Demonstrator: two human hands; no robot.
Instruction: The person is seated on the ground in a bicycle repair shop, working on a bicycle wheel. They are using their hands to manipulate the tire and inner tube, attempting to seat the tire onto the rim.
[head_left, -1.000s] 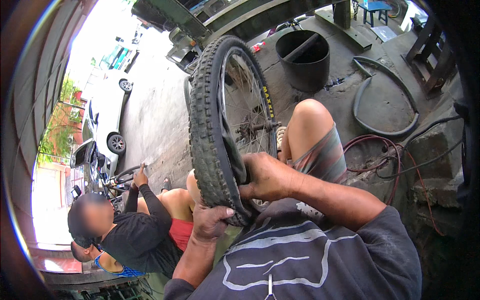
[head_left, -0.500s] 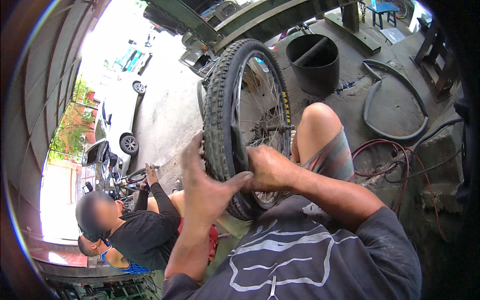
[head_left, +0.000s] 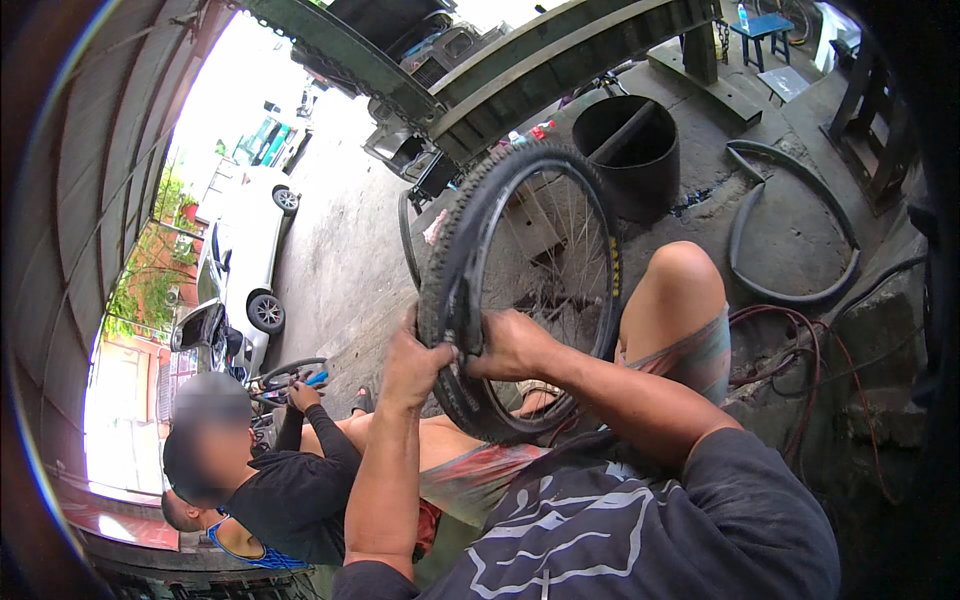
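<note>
A bicycle wheel with a knobby black tire (head_left: 466,212) stands tilted before me, its spokes and dark rim (head_left: 618,240) facing right. My left hand (head_left: 410,365) grips the tire's near left side, with the thumb pressed across the edge of the tread. Just beside it, my right hand (head_left: 514,346) is closed on a black inner tube (head_left: 468,305) that bulges out between tire and rim. The right fingertips are partly hidden behind the tube. Below the hands, the bottom of the wheel rests close to my lap.
A co-worker in a dark shirt (head_left: 300,500) sits at my left, hands by another bicycle. Behind the wheel are a black bucket (head_left: 640,190) and a green metal beam (head_left: 560,70). A cut rubber loop (head_left: 742,235) and red hoses (head_left: 800,340) lie at right. A white car (head_left: 245,260) is parked farther left.
The wheel has shifted down and right in view and turned to show more of its spokes. My left hand, fingers spread before, has closed on the tire. My right hand stays at the tube.
</note>
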